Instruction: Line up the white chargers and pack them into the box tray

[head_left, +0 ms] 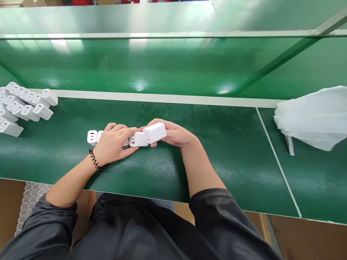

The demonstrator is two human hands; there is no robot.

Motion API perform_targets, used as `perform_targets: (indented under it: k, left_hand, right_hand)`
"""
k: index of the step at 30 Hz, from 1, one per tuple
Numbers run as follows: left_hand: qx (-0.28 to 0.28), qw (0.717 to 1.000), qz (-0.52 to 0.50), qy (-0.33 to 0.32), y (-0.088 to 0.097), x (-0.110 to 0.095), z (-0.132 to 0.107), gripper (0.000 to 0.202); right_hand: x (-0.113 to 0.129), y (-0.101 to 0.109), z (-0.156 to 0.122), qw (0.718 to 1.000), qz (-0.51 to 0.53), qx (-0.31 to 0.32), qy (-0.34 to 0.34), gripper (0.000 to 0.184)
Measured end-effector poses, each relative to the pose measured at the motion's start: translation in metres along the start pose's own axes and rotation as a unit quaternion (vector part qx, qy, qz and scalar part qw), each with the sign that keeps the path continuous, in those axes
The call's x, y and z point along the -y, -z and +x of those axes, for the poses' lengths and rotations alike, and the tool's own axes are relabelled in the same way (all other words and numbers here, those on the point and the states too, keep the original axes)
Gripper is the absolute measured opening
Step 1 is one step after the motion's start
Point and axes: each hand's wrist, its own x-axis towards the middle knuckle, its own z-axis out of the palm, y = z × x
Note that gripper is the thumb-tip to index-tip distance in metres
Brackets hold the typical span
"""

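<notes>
Right hand [175,134] grip clenched on white charger [154,133], at right end of short charger row [138,140] on green tabletop [225,149], left hand [113,143] fingers curled over row, grip state unclear, charger pile [10,108] far left, white bags [321,118] far right

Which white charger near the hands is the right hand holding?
The rightmost charger, lying lengthwise in the right hand; the neighbouring chargers lie on the green table beside or under the left hand.
</notes>
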Motion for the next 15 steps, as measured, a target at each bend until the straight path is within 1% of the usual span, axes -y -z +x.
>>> perform_targets:
  k: [2,4,6,9,13,15]
  left_hand:
    - [0.004,1.0,0.027,0.011,0.0013,-0.0012,0.0003,0.034]
    - [0.012,0.998,0.056,0.019,0.0013,-0.0018,0.0008,0.031]
    - [0.027,0.996,0.079,0.022,0.0,-0.0015,0.001,0.03]
    - [0.056,0.993,0.098,0.025,-0.0023,0.0005,0.0005,0.031]
    - [0.072,0.994,0.071,0.031,-0.0028,0.0029,-0.0009,0.036]
    - [0.076,0.995,0.053,0.037,-0.0024,0.0035,-0.0014,0.04]
  right_hand:
    - [0.0037,0.0017,-0.0018,0.998,-0.016,-0.057,0.03,0.033]
    - [0.0059,0.0025,-0.0027,0.995,-0.019,-0.087,0.051,0.042]
    - [0.0064,0.0018,-0.0028,0.996,-0.015,-0.077,0.051,0.048]
    - [0.0062,-0.001,-0.0025,0.998,-0.005,-0.043,0.039,0.05]
    - [0.007,-0.0029,-0.0032,0.999,0.003,-0.005,0.052,0.062]
    - [0.0075,-0.0024,-0.0037,0.998,-0.009,0.001,0.064,0.062]
